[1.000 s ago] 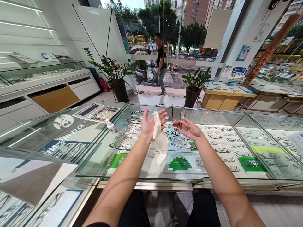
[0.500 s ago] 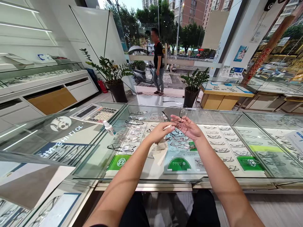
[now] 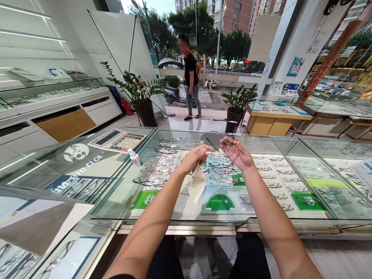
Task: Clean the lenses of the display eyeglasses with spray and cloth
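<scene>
Above the glass counter, my right hand (image 3: 238, 153) is closed on a pair of thin-rimmed eyeglasses (image 3: 230, 149), held up with a dark temple pointing left. My left hand (image 3: 196, 158) is just left of the glasses, with its index finger stretched toward them. Its other fingers are curled around a pale cleaning cloth (image 3: 198, 183) that hangs down below the palm. Whether the index fingertip touches the temple I cannot tell. A small white spray bottle (image 3: 135, 158) stands on the counter to the left.
A glass display counter (image 3: 180, 215) holds rows of eyeglasses. A calculator (image 3: 117, 140) lies at its left back, near loose eyeglasses (image 3: 149, 181). Two potted plants (image 3: 145, 112) stand beyond the counter. Outside the doorway is a person (image 3: 191, 73) in a dark shirt.
My right hand has moved slightly right with the eyeglasses, away from my left hand. The cloth hangs freer below my left hand. The person outside has shifted a little left.
</scene>
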Tool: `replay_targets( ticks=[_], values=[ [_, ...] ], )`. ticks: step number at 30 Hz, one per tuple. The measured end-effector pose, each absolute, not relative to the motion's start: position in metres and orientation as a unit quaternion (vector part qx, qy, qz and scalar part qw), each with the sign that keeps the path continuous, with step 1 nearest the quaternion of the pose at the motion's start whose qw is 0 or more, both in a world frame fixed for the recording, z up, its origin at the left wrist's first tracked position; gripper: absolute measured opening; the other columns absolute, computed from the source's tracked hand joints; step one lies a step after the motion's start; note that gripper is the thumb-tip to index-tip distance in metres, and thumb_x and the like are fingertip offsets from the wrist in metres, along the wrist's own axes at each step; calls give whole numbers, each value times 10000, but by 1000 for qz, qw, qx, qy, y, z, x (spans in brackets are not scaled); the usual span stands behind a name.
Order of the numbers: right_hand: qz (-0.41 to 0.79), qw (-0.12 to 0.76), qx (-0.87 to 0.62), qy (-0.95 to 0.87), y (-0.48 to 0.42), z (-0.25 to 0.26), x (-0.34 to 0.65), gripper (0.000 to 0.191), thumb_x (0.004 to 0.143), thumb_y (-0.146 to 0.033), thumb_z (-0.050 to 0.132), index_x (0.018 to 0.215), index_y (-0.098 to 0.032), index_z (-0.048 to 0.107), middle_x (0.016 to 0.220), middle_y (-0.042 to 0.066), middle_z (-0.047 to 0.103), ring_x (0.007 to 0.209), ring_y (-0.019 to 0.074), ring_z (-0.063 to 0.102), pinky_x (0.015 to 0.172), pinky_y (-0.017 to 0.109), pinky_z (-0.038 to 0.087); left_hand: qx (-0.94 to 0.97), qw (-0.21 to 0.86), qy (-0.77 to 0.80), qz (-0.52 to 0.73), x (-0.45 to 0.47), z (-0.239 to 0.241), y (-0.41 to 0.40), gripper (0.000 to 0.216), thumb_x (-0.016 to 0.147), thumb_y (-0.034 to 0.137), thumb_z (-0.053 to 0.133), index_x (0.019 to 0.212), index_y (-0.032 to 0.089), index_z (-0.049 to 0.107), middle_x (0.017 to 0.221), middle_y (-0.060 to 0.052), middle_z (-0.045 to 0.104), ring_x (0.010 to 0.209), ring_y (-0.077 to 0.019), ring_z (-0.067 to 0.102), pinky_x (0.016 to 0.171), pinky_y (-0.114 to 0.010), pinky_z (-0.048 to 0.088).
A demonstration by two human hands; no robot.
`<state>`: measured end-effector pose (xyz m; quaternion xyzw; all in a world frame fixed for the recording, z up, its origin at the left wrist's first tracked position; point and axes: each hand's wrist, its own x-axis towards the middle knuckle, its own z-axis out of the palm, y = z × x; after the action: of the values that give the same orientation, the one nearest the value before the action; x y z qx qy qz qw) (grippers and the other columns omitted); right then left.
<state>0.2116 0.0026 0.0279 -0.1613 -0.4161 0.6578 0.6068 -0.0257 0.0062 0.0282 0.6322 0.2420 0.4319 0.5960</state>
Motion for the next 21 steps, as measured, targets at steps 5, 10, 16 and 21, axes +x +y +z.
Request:
replay_targets(
  ticks=[5, 10, 16, 21],
  values=[
    [651, 618, -159, -412, 3, 30, 219, 270, 769, -421, 909, 818, -301, 672, 1147, -31, 783, 1232, 219, 695, 1170, 440, 510, 517, 618, 255, 535, -44, 51, -14, 431, 866, 594, 762, 972, 181, 692, 566, 68, 342, 471, -80, 260, 454, -207, 224],
    [643, 610, -190, -422, 4, 27, 223, 258, 764, -441, 900, 806, -311, 681, 1158, -21, 784, 1259, 240, 690, 1229, 488, 464, 464, 440, 408, 652, -111, 63, -35, 343, 964, 427, 603, 1250, 237, 597, 678, 28, 535, 491, -114, 368, 466, -229, 294],
    [634, 606, -196, -438, 3, 29, 225, 269, 748, -427, 920, 797, -299, 689, 1120, -13, 785, 1208, 243, 714, 1225, 491, 467, 469, 103, 698, 531, -221, 49, -42, 355, 968, 337, 514, 1290, 231, 617, 884, -50, 623, 671, -197, 543, 721, -341, 476],
    [626, 604, -211, -446, 3, 30, 228, 239, 790, -421, 880, 807, -299, 676, 1125, 4, 779, 1225, 252, 705, 1223, 506, 465, 477, 95, 817, 310, -257, 28, -28, 796, 792, 755, 704, 1353, 196, 627, 1293, -219, 550, 1025, -395, 646, 926, -519, 498]
  ],
)
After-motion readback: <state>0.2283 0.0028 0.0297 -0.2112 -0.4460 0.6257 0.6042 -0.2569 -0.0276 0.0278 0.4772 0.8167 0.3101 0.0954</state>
